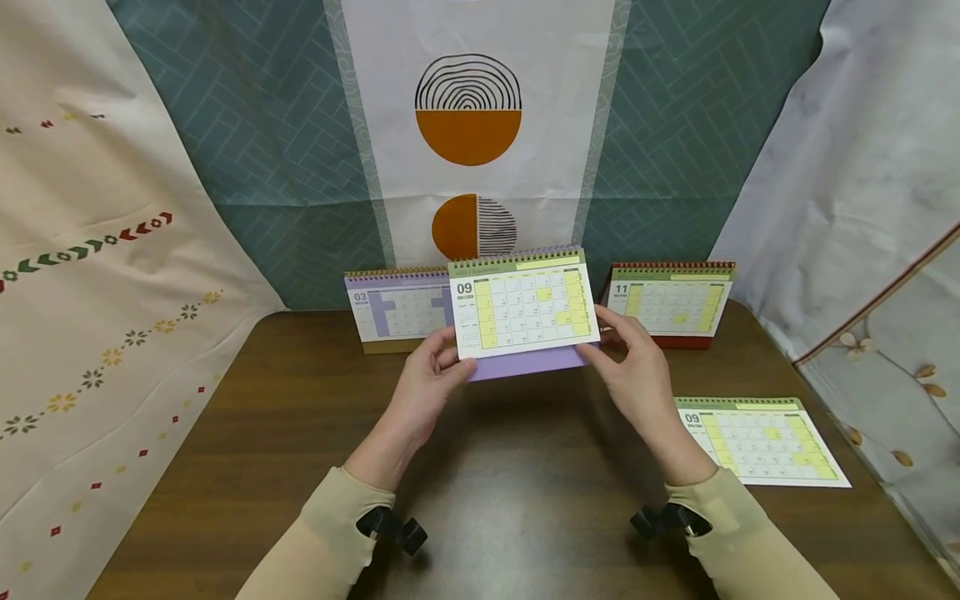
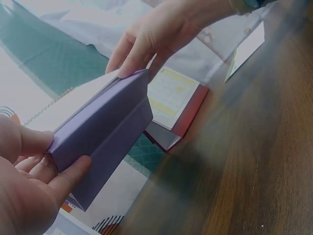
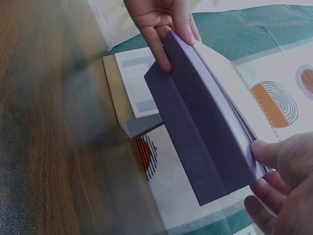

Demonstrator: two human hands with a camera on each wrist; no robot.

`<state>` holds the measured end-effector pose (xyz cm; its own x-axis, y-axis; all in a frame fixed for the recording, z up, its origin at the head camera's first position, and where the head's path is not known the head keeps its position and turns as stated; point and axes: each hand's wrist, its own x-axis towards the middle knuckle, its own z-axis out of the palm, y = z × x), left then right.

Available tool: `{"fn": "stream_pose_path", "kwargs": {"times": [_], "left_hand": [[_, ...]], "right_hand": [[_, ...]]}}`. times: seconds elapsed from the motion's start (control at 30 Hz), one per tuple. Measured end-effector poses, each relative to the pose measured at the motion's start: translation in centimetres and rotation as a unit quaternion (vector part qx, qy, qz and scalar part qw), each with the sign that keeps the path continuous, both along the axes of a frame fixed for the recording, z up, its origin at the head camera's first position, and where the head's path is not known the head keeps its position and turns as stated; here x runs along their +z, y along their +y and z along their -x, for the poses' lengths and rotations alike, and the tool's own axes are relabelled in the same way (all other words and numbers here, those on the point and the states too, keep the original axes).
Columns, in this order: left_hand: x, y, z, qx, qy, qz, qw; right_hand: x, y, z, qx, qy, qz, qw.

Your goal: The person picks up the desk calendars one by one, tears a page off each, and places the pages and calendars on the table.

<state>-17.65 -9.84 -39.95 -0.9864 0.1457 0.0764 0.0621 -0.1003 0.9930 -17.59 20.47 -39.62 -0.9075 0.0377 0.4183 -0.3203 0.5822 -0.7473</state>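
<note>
Both hands hold a purple desk calendar point(image 1: 525, 304) up above the table, its page marked 09 facing me. My left hand point(image 1: 425, 375) grips the lower left corner, thumb on the front. At the lower right side, my right hand point(image 1: 633, 362) pinches the edge between thumb and fingers. In the left wrist view the folded purple base point(image 2: 105, 132) shows from below, tilted in the air. The right wrist view shows the same base point(image 3: 203, 127), with my right thumb on the lilac front strip.
Behind the held calendar stand a tan-based calendar point(image 1: 401, 312) showing 03 at left and a red-based calendar point(image 1: 671, 304) showing 11 at right. A loose 09 calendar sheet point(image 1: 765, 442) lies at the right on the brown wooden table point(image 1: 300, 467). Patterned cloths point(image 1: 480, 83) hang around the table.
</note>
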Motion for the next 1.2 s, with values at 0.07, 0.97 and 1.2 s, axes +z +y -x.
{"fn": "stream_pose_path", "kwargs": {"times": [0.07,0.97,1.2], "left_hand": [[0.04,-0.02,-0.02,-0.001,0.001,-0.001,1.0000],[-0.19,0.33,-0.32,-0.005,0.000,-0.011,0.9999],[-0.12,0.34,-0.38,-0.007,0.001,-0.009,0.9999]], "right_hand": [[0.03,-0.02,-0.06,0.000,-0.002,-0.001,1.0000],[-0.31,-0.02,0.12,0.000,0.024,-0.026,0.9994],[-0.49,0.05,0.54,0.027,0.014,0.018,0.9994]]}}
